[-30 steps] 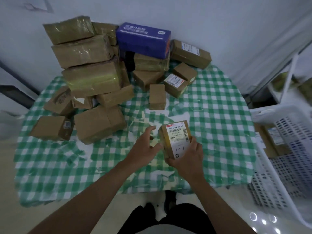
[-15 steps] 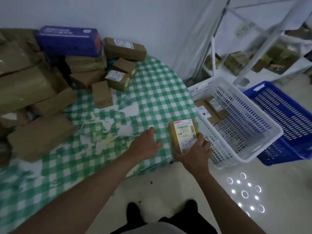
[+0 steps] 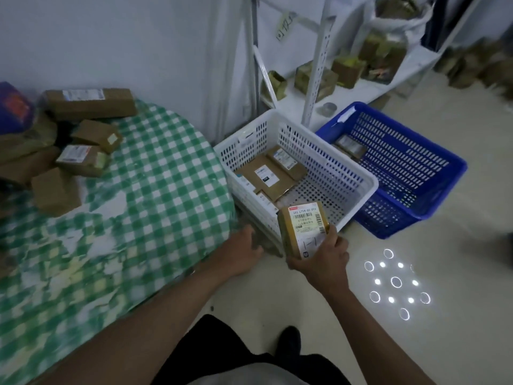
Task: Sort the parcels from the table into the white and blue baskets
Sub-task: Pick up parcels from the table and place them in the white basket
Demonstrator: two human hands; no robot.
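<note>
Head view: the right hand (image 3: 319, 259) has its grip clasped around a labelled parcel (image 3: 304, 227), held above the near corner of the white basket (image 3: 358, 176) — the blue basket (image 3: 444, 162) sits just beyond. The left hand (image 3: 241, 254) is empty with its fingers loose, past the edge of the checked surface (image 3: 166, 176).

Two bare forearms, no sleeves visible up to frame edge. Left hand (image 3: 242, 252) and right hand (image 3: 319, 259) bare: no gloves, rings or watch seen. Below hands, dark trousers (image 3: 222, 348). Dark shoe (image 3: 290, 340) below right hand. Pale grey garment hem (image 3: 249, 375) at bottom edge, between forearms.
</note>
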